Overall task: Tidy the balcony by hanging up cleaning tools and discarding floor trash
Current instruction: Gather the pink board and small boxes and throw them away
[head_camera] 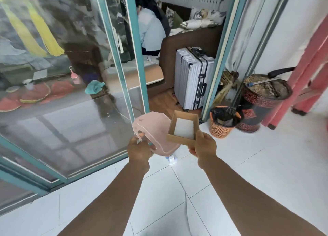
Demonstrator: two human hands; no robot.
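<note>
Both forearms are stretched over the white floor. A pink dustpan (156, 129) is gripped at its handle by the left hand (139, 149); a cardboard box (183, 127) is pinched by the right hand (204, 145). Trash disposal seems underway; next, the box likely needs carrying right to the orange bin (221, 127), well apart.

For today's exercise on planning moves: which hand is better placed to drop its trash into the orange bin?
Right. The right hand holds the brown cardboard box on the side nearer the orange mesh wastebasket; the left hand holds a pink plastic basket farther away.
</note>
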